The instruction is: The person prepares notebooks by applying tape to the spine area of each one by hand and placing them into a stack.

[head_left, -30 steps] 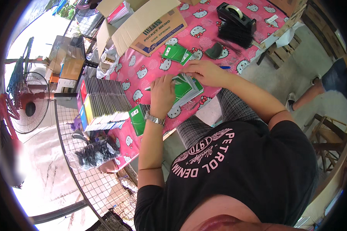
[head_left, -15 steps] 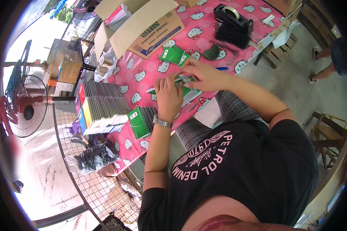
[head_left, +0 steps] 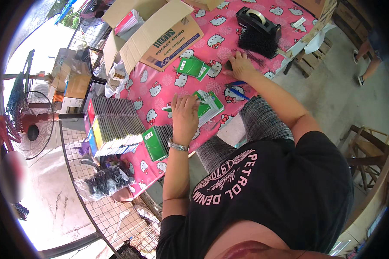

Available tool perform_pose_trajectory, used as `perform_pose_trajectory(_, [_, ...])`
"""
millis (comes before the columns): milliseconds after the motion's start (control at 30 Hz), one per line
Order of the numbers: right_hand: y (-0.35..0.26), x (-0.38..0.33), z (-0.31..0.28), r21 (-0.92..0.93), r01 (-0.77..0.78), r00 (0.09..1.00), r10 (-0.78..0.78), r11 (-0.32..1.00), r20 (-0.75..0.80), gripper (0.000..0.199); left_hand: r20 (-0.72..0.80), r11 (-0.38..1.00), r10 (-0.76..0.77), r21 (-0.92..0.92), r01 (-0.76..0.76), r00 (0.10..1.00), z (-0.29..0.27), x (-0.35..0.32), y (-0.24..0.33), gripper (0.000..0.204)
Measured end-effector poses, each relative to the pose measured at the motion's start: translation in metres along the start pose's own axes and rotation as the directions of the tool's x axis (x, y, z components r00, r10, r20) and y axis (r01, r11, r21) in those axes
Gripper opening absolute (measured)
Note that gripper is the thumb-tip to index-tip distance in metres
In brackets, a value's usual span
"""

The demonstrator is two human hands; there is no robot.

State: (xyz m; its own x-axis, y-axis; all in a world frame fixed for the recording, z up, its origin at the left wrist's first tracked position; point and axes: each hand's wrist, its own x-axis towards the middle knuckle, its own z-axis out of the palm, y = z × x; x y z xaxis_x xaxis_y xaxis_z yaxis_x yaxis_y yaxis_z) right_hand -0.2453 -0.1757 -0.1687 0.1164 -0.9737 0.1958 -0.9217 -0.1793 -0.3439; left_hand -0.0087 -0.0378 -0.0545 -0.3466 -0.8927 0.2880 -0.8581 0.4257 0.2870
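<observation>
My left hand [head_left: 185,115] is closed on the left edge of a small green-covered memo notebook [head_left: 210,105], whose white pages are partly fanned out. My fingers hide part of that edge. Farther right, my right hand [head_left: 243,68] reaches over a small dark green rounded piece [head_left: 228,65], fingers apart, covering most of it. Just beyond the right fingertips lies a pile of black wire spirals [head_left: 258,43]. Blue-handled pliers [head_left: 237,91] lie on the table below my right wrist. A loose stack of green memo covers [head_left: 193,67] sits beyond the notebook.
To the left stand rows of spiral notebooks [head_left: 116,123] and a shorter green-covered row [head_left: 155,142]. An open carton [head_left: 170,41] is at the back, a tape dispenser [head_left: 257,20] at the far right. A pink patterned cloth [head_left: 155,88] covers the table. A person's legs [head_left: 367,69] show at right.
My right hand has left the notebook and moved right and away, over the dark green piece. The pliers and the notebook's pages are now uncovered. My left hand stays on the notebook.
</observation>
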Motion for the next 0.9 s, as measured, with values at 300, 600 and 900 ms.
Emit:
perform_pose_trajectory(300, [-0.03, 0.024, -0.08, 0.905, -0.422, 0.819, -0.45, -0.049, 0.357, 0.044, -0.167, 0.99, -0.121, 0.047, 0.131, 0.978, -0.002, -0.001, 0.003, 0.032])
perform_pose_trajectory(600, [-0.057, 0.011, -0.123, 0.811, -0.563, 0.311, -0.87, 0.155, 0.383, 0.037, -0.217, 0.998, -0.066, -0.017, 0.064, 0.974, 0.001, 0.006, 0.014, 0.033])
perform_pose_trajectory(900, [-0.066, 0.015, -0.12, 0.825, -0.335, 0.415, -0.715, 0.455, 0.563, 0.049, -0.198, 1.0, -0.02, 0.005, 0.021, 0.98, 0.0, 0.006, 0.012, 0.035])
